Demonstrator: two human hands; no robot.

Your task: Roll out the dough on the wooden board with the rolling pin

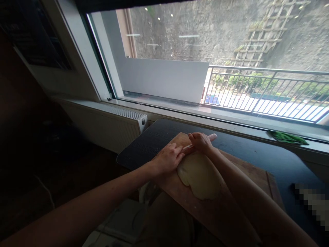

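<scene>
A thin, pale rolling pin (212,137) lies across the far end of a flattened sheet of dough (203,176). My left hand (169,157) is closed over the pin's left part, with its fingers curled toward the middle. Around the right part, my right hand (201,141) is closed too, and the pin's right tip sticks out past it. A short stretch of the pin shows between the two hands. Under the dough is a wooden board (257,171). The dough has a notch in its lower left edge, and my right forearm hides some of its right side.
The board rests on a dark table (151,140) with rounded corners. Beyond it is a wide window, with a green cloth (288,137) on the sill. A white radiator (108,116) stands at the left. A blurred-out object (312,202) lies at the table's right.
</scene>
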